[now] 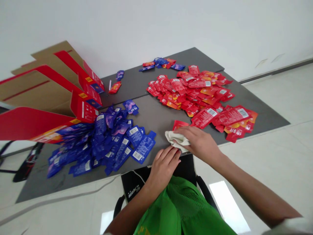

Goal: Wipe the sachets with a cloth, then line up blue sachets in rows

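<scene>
My right hand [199, 141] rests on a crumpled off-white cloth [176, 140] at the near edge of the grey table [156, 116], fingers curled over it. Touching the cloth's near side, my left hand [164, 163] lies with its fingers stretched out together, holding nothing. A pile of blue sachets [107, 140] spreads to the left of the hands. Behind and to the right lies a pile of red sachets [200, 94]; one red sachet [179, 124] lies just beyond the cloth.
Flattened red and brown cartons [49, 94] lean at the table's left. A few mixed sachets [161, 62] lie at the far edge, with two more [116, 83] near a white pen. A black chair [137, 186] and green fabric [183, 209] sit below.
</scene>
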Available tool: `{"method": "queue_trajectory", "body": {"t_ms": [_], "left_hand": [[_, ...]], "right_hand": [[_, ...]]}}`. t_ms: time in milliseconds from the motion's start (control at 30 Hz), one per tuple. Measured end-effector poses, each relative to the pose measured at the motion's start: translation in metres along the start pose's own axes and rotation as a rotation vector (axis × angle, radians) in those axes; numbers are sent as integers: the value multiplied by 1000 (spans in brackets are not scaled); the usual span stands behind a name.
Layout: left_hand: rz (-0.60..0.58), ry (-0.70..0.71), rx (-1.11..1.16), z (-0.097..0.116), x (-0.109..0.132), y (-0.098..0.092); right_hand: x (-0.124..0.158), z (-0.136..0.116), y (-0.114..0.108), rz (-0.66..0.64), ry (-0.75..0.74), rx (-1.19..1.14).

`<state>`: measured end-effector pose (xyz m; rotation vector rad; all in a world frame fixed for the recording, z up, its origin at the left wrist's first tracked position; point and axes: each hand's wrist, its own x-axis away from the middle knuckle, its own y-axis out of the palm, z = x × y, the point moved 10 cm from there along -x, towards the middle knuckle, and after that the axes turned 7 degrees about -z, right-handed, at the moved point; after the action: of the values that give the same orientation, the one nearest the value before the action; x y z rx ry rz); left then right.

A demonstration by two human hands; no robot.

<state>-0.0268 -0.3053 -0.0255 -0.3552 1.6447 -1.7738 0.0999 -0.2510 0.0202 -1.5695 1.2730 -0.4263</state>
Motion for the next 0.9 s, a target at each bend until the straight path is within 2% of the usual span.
{"method": "queue_trajectory", "body": {"t_ms": [100,167,333,433,500,567,633,700,800,900], "left_hand": [[19,11,-9,-2,2,2],[27,29,-2,-2,2,1],[32,25,26,-2,2,1],[65,16,35,-2,2,-1],[76,4,45,-2,2,-1],[75,-4,56,-2,2,-1],[64,-11,66,-2,1,0],[49,-18,74,-3,1,1],[45,-12,70,-2,0,1],[60,4,56,-1,1,0]], "right_hand": [[-11,0,33,-160,-81,60],[-20,7,37,-166,-88,79],[-54,38,22,-143,-8,198],[-67,48,1,-85,82,282],[-63,40,-14,2,97,267],[-49,19,-17,32,37,206],[-31,-6,-3,-40,-63,162],[-15,-17,17,-137,-114,151],[-15,-3,33,-171,-84,151],[-38,31,26,-104,4,194]]}}
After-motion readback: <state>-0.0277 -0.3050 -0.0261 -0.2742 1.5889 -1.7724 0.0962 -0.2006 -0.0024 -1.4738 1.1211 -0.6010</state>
